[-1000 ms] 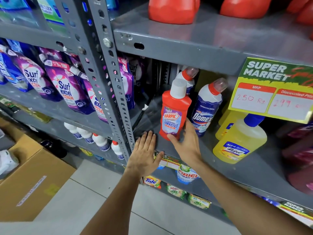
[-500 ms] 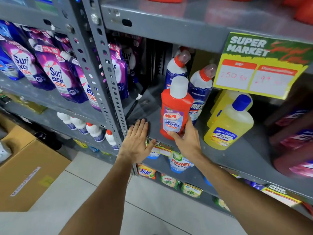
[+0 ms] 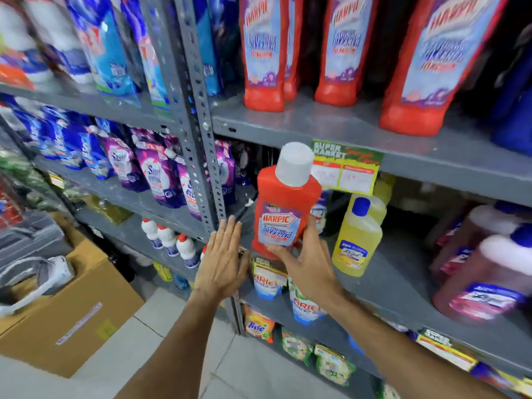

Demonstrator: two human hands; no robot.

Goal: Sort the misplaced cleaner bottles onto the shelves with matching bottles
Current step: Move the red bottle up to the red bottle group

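Observation:
My right hand point(image 3: 309, 263) grips a red Harpic bottle point(image 3: 283, 208) with a white cap, held upright in front of the middle shelf point(image 3: 403, 272), lifted off it. Its base is at the shelf's front edge. On the upper shelf point(image 3: 331, 122) stand several larger red Harpic bottles point(image 3: 263, 53). My left hand point(image 3: 221, 260) is flat with fingers together, resting against the shelf edge beside the grey upright post point(image 3: 201, 156). Yellow cleaner bottles point(image 3: 357, 240) stand right of the held bottle.
Pinkish bottles point(image 3: 483, 272) with blue caps fill the shelf's right side. A green and yellow price tag point(image 3: 345, 168) hangs from the upper shelf edge. Purple detergent pouches point(image 3: 161, 174) fill the left bay. A cardboard box point(image 3: 66, 318) sits on the floor at left.
My right hand has lifted the red Harpic bottle off the middle shelf and towards me. The view has tilted up, showing the upper shelf's Harpic bottles. My left hand stayed on the shelf edge.

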